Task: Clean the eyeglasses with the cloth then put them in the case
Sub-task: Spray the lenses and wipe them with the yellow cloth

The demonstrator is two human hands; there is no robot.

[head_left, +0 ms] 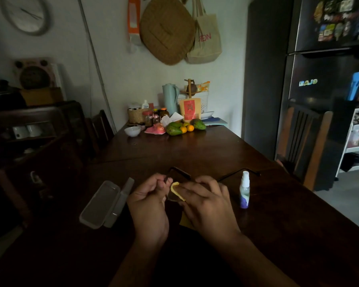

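- Above the near table (195, 150): eyeglasses (179, 171), between your hands, temples pointing away.
- Your left hand (149, 201): pinches the frame's left end.
- Your right hand (207, 201): curled fingers grip the yellow cloth (175, 188) against a lens.
- Case (101, 204): open, left of your left hand.

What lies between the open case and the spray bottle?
In the head view, the left hand and right hand, holding the eyeglasses and yellow cloth.

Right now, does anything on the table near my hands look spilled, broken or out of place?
Nothing stands out. The left hand holds the eyeglasses, the right hand holds the yellow cloth on a lens, the case lies open and the spray bottle stands upright.
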